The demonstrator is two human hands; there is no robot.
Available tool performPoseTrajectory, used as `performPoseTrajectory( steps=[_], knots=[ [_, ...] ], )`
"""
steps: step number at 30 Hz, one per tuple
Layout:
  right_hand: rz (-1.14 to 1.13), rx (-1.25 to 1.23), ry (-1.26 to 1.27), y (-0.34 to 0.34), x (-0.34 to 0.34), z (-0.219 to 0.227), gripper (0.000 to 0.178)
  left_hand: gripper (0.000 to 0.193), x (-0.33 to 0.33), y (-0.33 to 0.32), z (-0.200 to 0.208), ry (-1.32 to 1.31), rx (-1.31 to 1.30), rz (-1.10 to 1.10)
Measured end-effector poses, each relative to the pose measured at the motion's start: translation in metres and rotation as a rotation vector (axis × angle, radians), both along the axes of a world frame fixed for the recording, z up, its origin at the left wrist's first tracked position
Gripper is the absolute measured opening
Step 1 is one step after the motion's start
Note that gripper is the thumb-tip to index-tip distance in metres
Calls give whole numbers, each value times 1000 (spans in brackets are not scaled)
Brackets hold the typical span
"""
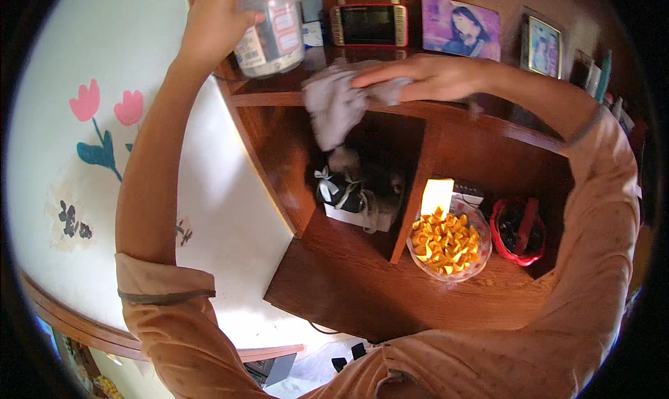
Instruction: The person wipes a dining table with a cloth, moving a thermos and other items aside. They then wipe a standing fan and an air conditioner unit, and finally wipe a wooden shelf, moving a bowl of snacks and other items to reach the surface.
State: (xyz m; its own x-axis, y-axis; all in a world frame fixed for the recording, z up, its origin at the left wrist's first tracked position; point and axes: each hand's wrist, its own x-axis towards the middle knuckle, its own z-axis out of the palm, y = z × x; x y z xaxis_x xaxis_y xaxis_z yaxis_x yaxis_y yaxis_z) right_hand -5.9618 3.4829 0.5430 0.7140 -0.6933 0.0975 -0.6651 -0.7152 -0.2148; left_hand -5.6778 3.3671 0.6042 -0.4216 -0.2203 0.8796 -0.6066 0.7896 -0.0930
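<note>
My left hand [217,24] grips a clear plastic jar [277,40] with a pink rim and printed labels, up at the left end of the upper shelf. Whether the jar is off the shelf I cannot tell. In my right hand [432,77] is a crumpled grey cloth [338,103], slightly blurred, that lies over the front of the shelf [275,85] and hangs past its edge. Behind the cloth stands a red handheld player [369,24] with a dark screen. A purple picture [460,27] leans just beyond my right hand.
A framed photo [542,47] stands farther right on the upper shelf. Below are dark items with ribbons [341,190], a glass bowl [481,259] of folded gold pieces and a red basket [519,259]. A white wall [216,190] with painted tulips borders the left.
</note>
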Motion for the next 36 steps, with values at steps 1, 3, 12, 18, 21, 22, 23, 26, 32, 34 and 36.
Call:
performPoseTrajectory(
  steps=[1, 3, 12, 18, 21, 22, 23, 26, 32, 34, 36],
  knots=[
    [-107, 58, -2, 23, -24, 1, 48, 36, -3, -4, -4, -9, 6, 5],
    [-300, 97, -29, 51, -64, 4, 46, 35, -8, -10, -14, -30, 11, 12],
    [-786, -12, 139, 147, -154, 11, 46, 39, -14, -1, -31, 27, 18, 70],
    [-1075, -47, 251, 249, -212, 12, 46, 25, -77, 90, -47, 97, -311, -110],
    [-1041, 53, 249, 300, -260, 22, 48, 19, -151, 155, -60, -34, -197, -404],
    [-1116, 27, 366, 310, -279, 22, 49, 20, -179, 177, -62, -103, -195, -474],
    [-1191, 63, 367, 321, -300, 22, 48, 21, -207, 199, -66, -147, -185, -581],
    [-1222, 60, 401, 350, -365, 23, 39, 29, -291, 257, -69, -271, 43, -779],
    [-1072, -168, 810, 427, -425, 29, 15, 37, -419, 352, -78, -462, 282, -901],
    [-1052, -283, 722, 447, -409, 25, 13, 38, -437, 374, -82, -450, 264, -971],
    [-1204, -294, 665, 468, -380, 19, 20, 37, -439, 392, -86, -431, 282, -972]
  ],
)
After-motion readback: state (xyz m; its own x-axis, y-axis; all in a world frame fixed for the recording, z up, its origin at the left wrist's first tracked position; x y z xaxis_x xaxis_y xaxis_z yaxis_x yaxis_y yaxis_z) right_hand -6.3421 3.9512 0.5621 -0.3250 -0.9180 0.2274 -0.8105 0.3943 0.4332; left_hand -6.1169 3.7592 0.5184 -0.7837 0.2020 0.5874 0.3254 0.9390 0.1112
